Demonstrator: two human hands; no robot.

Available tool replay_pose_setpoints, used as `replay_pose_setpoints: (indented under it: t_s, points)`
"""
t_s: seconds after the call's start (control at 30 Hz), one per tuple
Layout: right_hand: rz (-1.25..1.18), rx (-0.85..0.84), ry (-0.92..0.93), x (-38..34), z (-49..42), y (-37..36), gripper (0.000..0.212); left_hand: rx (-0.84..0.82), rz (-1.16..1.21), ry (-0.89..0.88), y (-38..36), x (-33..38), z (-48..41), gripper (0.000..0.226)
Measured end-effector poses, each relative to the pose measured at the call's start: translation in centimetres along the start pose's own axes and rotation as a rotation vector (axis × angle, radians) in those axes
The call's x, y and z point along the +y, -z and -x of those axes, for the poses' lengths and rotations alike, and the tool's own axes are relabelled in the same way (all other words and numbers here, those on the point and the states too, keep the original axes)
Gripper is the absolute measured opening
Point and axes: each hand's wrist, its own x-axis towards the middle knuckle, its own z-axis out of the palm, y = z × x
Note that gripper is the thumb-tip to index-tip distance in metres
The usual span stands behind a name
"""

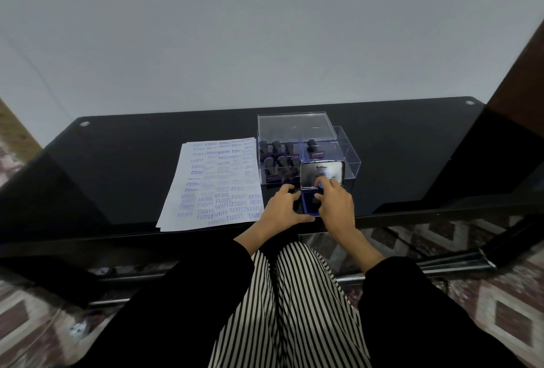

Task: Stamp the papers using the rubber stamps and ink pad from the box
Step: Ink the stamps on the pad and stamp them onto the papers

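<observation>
A stack of white papers (212, 179) covered with blue stamp prints lies on the black glass table (117, 167). To its right stands a clear plastic box (348, 161) holding several dark rubber stamps (278, 158). In front of the box sits the blue ink pad (309, 206), its silver lid (322, 172) raised upright. My left hand (279, 208) grips the pad's left side, thumb along its front edge. My right hand (335, 206) lies over the pad's right part, its fingertips pinching the lid's lower edge. Whether it also holds a stamp is hidden.
The box's clear cover (294, 126) lies flat behind the box. One stamp (312, 148) stands apart in the box's right compartment. The table's front edge runs just below my hands, with my striped legs and a patterned floor beneath. A plain wall rises behind the table.
</observation>
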Motion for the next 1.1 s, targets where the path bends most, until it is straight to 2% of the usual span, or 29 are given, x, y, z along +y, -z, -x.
replay_pose_setpoints:
  t_s: [0.13, 0.27, 0.67, 0.83, 0.93, 1.1]
  points:
    - [-0.028, 0.026, 0.016, 0.1, 0.6, -0.2, 0.036, -0.006, 0.005, 0.0, -0.2, -0.1, 0.0, 0.081]
    - [-0.026, 0.037, 0.025, 0.1, 0.7, -0.3, 0.03, -0.002, 0.003, 0.001, -0.3, -0.3, 0.0, 0.081]
    - [-0.005, 0.015, -0.005, -0.1, 0.3, 0.2, 0.035, 0.019, 0.007, -0.008, -0.5, -0.3, -0.1, 0.084]
    - [-0.036, -0.054, -0.026, 0.1, -0.3, 0.8, 0.031, -0.07, 0.073, -0.051, 0.8, -0.8, -0.3, 0.082]
    - [-0.111, -0.075, -0.049, -0.2, -0.9, 1.7, 0.029, 0.017, 0.138, -0.078, 3.6, -1.7, -0.1, 0.069]
    - [-0.305, 0.052, 0.028, -4.7, -3.2, 3.0, 0.019, 0.311, 0.299, -0.088, 10.1, -5.8, 0.5, 0.03]
